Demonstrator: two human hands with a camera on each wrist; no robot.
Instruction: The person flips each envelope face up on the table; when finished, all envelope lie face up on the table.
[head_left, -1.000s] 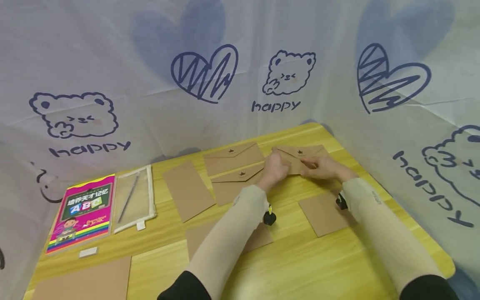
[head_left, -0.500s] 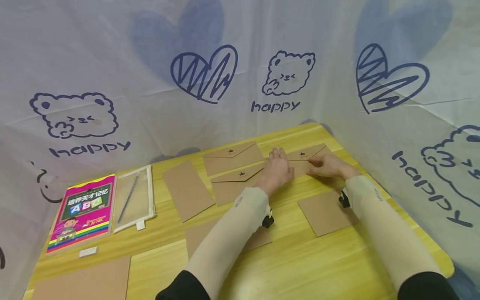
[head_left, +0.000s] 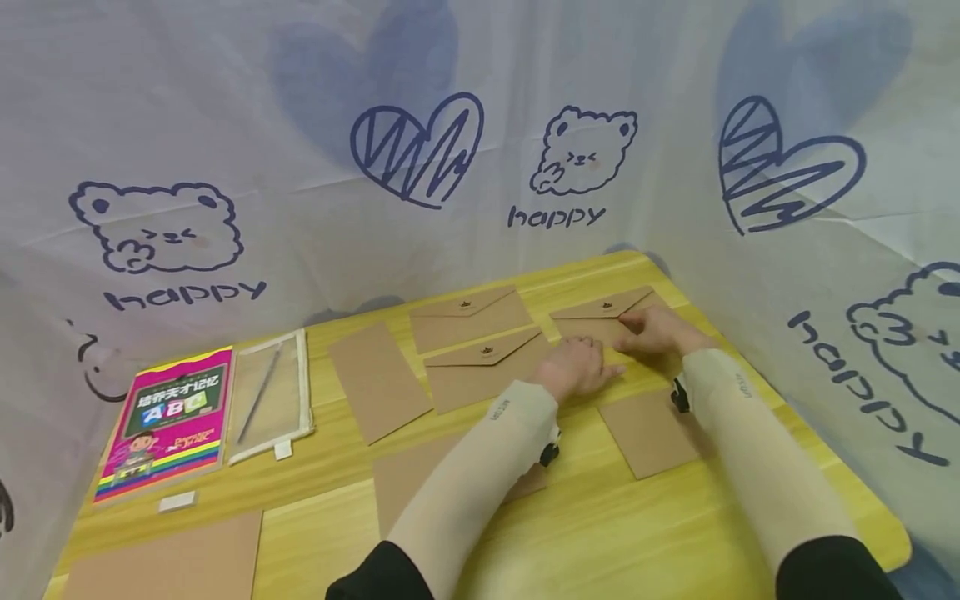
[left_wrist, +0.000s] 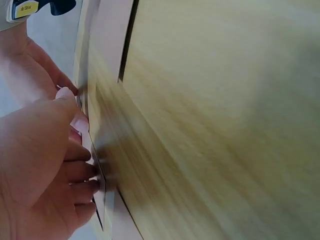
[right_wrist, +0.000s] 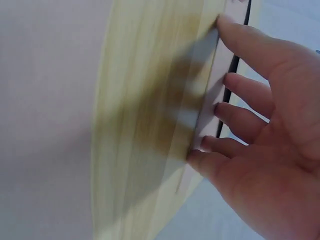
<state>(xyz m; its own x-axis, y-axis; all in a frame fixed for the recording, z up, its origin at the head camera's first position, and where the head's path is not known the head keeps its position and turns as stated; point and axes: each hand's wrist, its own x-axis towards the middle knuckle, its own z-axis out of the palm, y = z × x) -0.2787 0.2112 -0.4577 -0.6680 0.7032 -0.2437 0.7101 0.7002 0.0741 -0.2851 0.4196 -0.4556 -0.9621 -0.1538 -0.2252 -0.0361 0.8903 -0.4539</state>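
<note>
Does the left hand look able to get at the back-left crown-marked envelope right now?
Likely yes: the back-left envelope lies uncovered, and only the front envelope, lying flat, seems to separate it from the left hand.

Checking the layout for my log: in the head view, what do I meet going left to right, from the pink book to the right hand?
Pink book, zippered pouch, plain brown piece, nearest flap-up envelope, left hand, right hand. Things overlapping these in the order are left out.
</note>
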